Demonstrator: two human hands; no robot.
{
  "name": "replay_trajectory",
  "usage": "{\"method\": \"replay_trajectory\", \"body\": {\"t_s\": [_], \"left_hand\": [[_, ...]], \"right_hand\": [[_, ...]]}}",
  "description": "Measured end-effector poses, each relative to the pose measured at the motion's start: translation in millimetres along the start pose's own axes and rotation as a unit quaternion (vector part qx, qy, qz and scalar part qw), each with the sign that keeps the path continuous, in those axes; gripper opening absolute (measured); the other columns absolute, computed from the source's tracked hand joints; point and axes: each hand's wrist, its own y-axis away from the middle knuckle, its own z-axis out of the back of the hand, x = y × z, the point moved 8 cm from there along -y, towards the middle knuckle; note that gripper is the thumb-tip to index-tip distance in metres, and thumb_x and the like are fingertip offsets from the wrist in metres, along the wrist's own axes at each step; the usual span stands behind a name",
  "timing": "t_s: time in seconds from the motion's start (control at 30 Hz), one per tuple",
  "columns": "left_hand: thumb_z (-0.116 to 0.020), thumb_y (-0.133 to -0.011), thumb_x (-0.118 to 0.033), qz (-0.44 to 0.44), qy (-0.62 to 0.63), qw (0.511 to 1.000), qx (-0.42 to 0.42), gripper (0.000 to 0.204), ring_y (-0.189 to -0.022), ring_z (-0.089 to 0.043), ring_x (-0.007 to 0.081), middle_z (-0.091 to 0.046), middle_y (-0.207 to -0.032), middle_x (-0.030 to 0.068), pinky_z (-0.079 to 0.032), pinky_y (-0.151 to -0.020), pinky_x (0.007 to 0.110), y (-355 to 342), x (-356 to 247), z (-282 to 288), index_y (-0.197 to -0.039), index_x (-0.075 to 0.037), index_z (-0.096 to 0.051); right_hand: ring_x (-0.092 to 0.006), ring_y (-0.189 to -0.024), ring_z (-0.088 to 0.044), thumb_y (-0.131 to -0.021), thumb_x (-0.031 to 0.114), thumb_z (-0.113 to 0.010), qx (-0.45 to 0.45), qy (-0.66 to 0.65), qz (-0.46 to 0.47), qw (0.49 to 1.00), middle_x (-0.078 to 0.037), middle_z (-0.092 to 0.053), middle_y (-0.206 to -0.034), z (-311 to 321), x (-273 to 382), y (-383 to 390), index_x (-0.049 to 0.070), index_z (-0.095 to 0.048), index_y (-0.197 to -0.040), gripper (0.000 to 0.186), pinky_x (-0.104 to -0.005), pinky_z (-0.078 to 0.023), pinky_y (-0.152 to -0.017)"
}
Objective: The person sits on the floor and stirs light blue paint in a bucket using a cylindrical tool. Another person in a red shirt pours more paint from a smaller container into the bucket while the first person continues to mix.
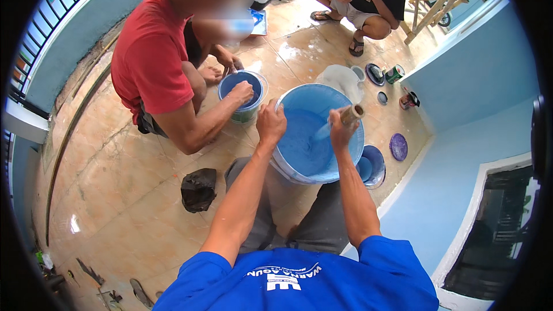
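Note:
A large white bucket (pixel 305 167) holding light blue paint (pixel 302 135) sits between my legs in the middle of the view. My left hand (pixel 271 118) is closed on the bucket's left rim. My right hand (pixel 341 132) is wrapped round an upright hollow stick (pixel 352 114), perhaps bamboo, whose blue-coated lower part reaches into the paint. A smaller bucket with blue contents (pixel 374 170) stands just right of the big one.
A co-worker in red (pixel 152 75) squats left, hand inside another paint bucket (pixel 242 112); another person (pixel 377 11) squats behind. Cans (pixel 394 75), a purple lid (pixel 398 147) and a white sack (pixel 340 78) lie rightward, near the wall (pixel 472 92). A black bag (pixel 197 190) lies left.

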Motion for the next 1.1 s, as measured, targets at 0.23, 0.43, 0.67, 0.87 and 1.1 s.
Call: {"method": "replay_trajectory", "body": {"t_s": [0.23,0.43,0.67,0.87,1.1], "left_hand": [[-0.06,-0.097,-0.024,0.021,0.019,1.0,0.01,0.03,-0.108,-0.065,0.0442,-0.07,-0.112,0.0248,-0.05,-0.093,0.051,2.5,7.3,-3.9,-0.119,-0.007,-0.07],[-0.06,-0.098,-0.028,-0.01,0.012,1.0,-0.001,0.033,-0.105,-0.065,0.0448,-0.068,-0.108,0.0241,-0.051,-0.09,0.053,-6.2,2.9,-4.3,-0.125,-0.011,-0.069],[-0.06,-0.098,-0.024,-0.003,0.007,1.0,0.013,0.034,-0.109,-0.065,0.0468,-0.069,-0.112,0.0278,-0.05,-0.094,0.052,2.0,-0.7,1.7,-0.123,-0.004,-0.069],[-0.06,-0.097,-0.024,-0.015,0.001,1.0,0.012,0.033,-0.108,-0.065,0.0468,-0.07,-0.109,0.0278,-0.05,-0.094,0.053,-1.5,1.2,-1.0,-0.121,-0.004,-0.07],[-0.059,-0.097,-0.023,-0.032,-0.006,0.999,-0.001,0.031,-0.108,-0.064,0.0442,-0.069,-0.113,0.0243,-0.051,-0.092,0.051,-2.6,4.4,-3.4,-0.12,-0.006,-0.071]], "right_hand": [[-0.0101,-0.063,-0.061,-0.086,0.01,-0.08,-0.085,-0.043,-0.007,0.995,0.0,-0.065,-0.073,-54.6,-43.8,-18.0,0.007,-0.062,-0.08,0.019,-0.0301,-0.048,-0.059],[-0.0103,-0.062,-0.05,-0.077,-0.004,-0.068,0.109,0.08,0.133,0.982,0.003,-0.055,-0.067,-97.9,9.3,51.0,0.008,-0.053,-0.073,0.02,-0.0297,-0.042,-0.057],[-0.009,-0.064,-0.055,-0.075,-0.001,-0.07,0.168,-0.004,-0.037,0.985,0.0,-0.058,-0.066,-43.8,7.7,73.0,0.007,-0.057,-0.074,0.016,-0.0281,-0.046,-0.06],[-0.0083,-0.069,-0.06,-0.081,-0.006,-0.07,0.106,-0.087,-0.094,0.986,0.002,-0.063,-0.079,3.1,3.6,37.0,0.008,-0.059,-0.084,0.018,-0.0259,-0.051,-0.063],[-0.0125,-0.056,-0.059,-0.083,-0.005,-0.067,-0.041,-0.067,-0.003,0.997,-0.002,-0.06,-0.07,-59.2,-11.1,-2.5,0.008,-0.057,-0.083,0.016,-0.0286,-0.049,-0.054]]}}
